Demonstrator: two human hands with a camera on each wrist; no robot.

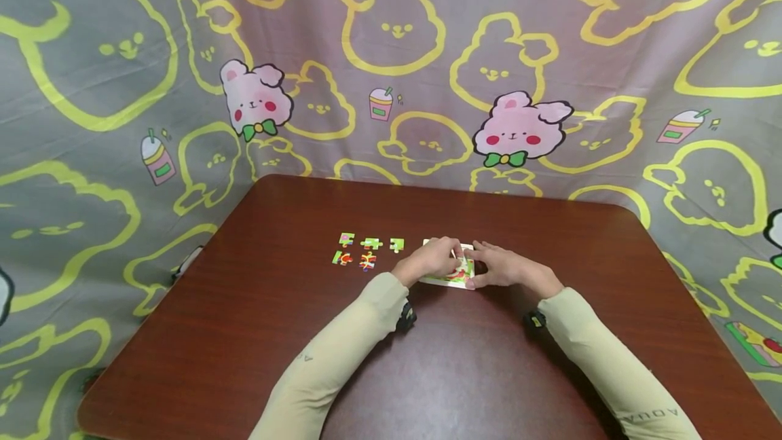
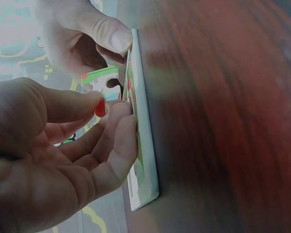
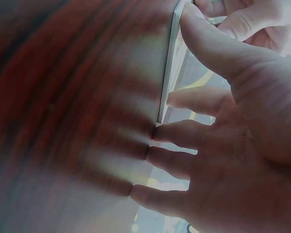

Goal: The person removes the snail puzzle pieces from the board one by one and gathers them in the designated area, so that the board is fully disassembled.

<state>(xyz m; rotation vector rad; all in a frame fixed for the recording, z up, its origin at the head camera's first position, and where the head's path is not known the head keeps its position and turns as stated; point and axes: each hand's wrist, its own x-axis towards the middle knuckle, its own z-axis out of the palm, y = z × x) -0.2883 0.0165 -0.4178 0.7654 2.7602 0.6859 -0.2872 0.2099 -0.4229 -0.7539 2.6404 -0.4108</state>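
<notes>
My left hand (image 1: 438, 257) pinches a puzzle piece (image 2: 105, 81) between thumb and fingers, tilted close over the puzzle board (image 2: 144, 145). That piece is white, green and red with a rounded notch. The board has a white border and a colourful picture, partly covered by my hands in the head view. My right hand (image 1: 502, 266) has its fingers spread, its thumb and index fingertip at the board's right edge, other fingertips on the table, as the right wrist view shows.
Several loose puzzle pieces (image 1: 368, 244) lie in two rows left of the board on the brown wooden table (image 1: 244, 331). A patterned curtain (image 1: 415, 94) hangs behind and beside the table.
</notes>
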